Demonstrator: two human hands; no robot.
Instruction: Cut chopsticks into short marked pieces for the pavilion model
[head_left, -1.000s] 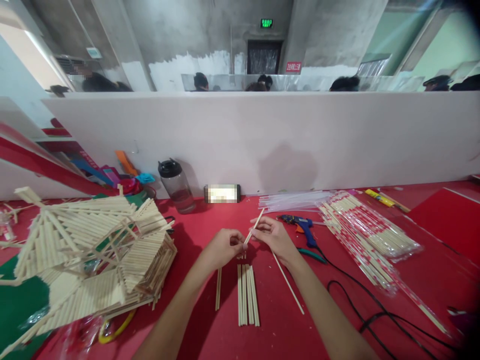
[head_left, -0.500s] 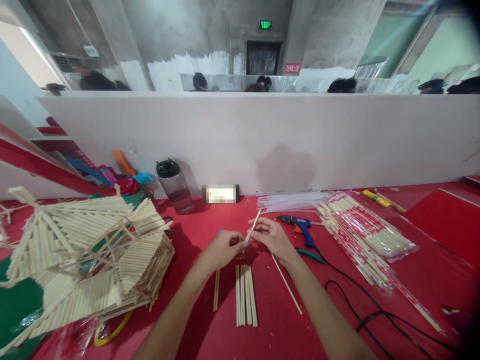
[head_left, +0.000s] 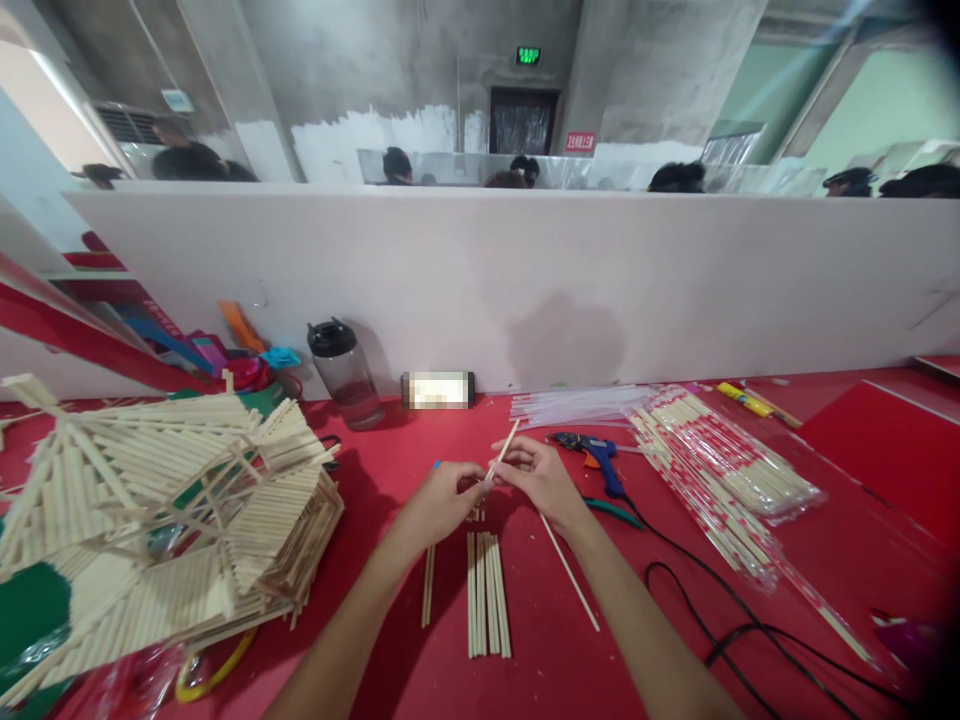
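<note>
Both my hands meet over the red table, pinching a thin wooden stick (head_left: 508, 440) that slants up to the right. My left hand (head_left: 453, 497) grips its lower part between thumb and fingers. Just above, my right hand (head_left: 538, 478) pinches the same stick with thumb and forefinger. Below them a row of cut sticks (head_left: 488, 595) lies side by side. A pair of sticks (head_left: 428, 587) is partly hidden under my left wrist, and one long stick (head_left: 570, 574) lies beneath my right wrist. Small cut pieces (head_left: 477, 515) lie under my fingers.
A stick-built model (head_left: 180, 510) fills the left side. A bottle (head_left: 345, 375) and a phone-like device (head_left: 438, 390) stand by the white partition (head_left: 450, 270). To the right are a blue glue gun (head_left: 600, 457), green-handled pliers (head_left: 611, 511), glue sticks (head_left: 570, 403), bagged sticks (head_left: 720, 455) and a black cable (head_left: 694, 566).
The view has shifted slightly, so things on the table appear a little further left. My hands keep nearly the same pinch on the stick; small cut pieces below them show more clearly.
</note>
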